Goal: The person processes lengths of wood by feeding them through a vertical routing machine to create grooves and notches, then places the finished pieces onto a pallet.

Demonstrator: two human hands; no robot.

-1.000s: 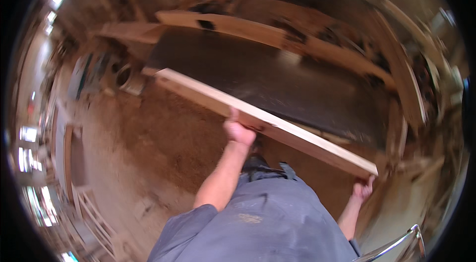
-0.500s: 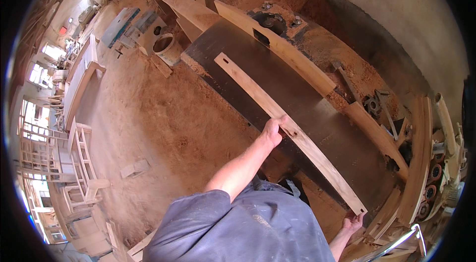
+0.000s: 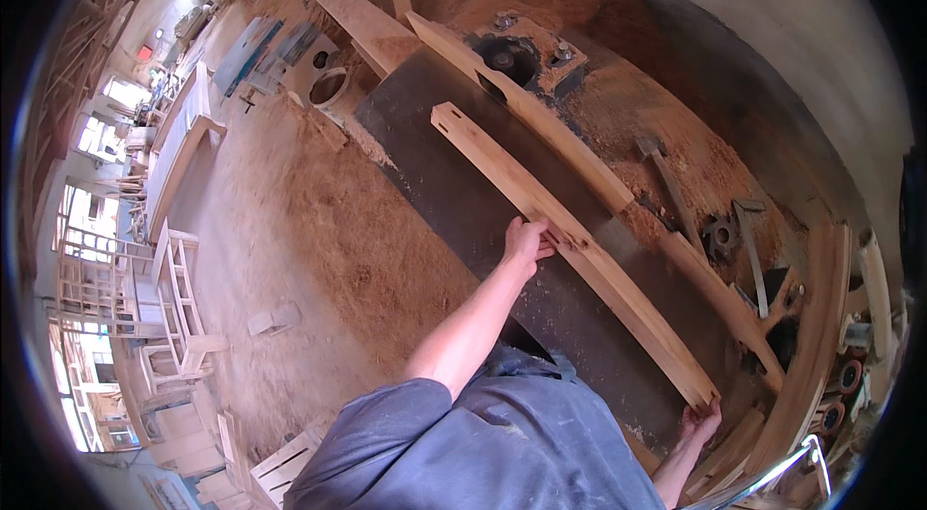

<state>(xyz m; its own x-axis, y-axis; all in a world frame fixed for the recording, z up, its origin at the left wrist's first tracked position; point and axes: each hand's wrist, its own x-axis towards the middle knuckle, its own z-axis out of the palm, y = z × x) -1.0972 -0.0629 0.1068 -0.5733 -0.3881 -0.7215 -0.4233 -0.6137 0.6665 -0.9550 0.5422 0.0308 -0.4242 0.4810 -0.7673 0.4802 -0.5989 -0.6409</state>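
A long, slightly bowed wooden rail (image 3: 618, 293) with small slots near its far end lies slantwise over a dark metal machine table (image 3: 425, 133). My left hand (image 3: 528, 243) grips its near edge around the middle, thumb and fingertips lying over the wood. At the near right end, my right hand (image 3: 701, 421) is closed around the rail's tip, its fingers partly hidden by the wood. Beyond the rail stands a wooden fence (image 3: 560, 128) with a cut-out, apart from the rail. A round dark machine opening (image 3: 504, 58) shows behind that fence.
Sawdust (image 3: 647, 114) covers the machine's back part, where a hammer (image 3: 666, 182) and a toothed metal cutter (image 3: 719, 238) lie. Long boards (image 3: 806, 317) lean at the right. A bucket (image 3: 329, 87) stands past the table's far end. Wooden frames (image 3: 179, 288) stand at the left.
The rail has shifted farther onto the table, toward the fence, and turned so that more of its side face shows. Both hands moved with it, keeping their hold.
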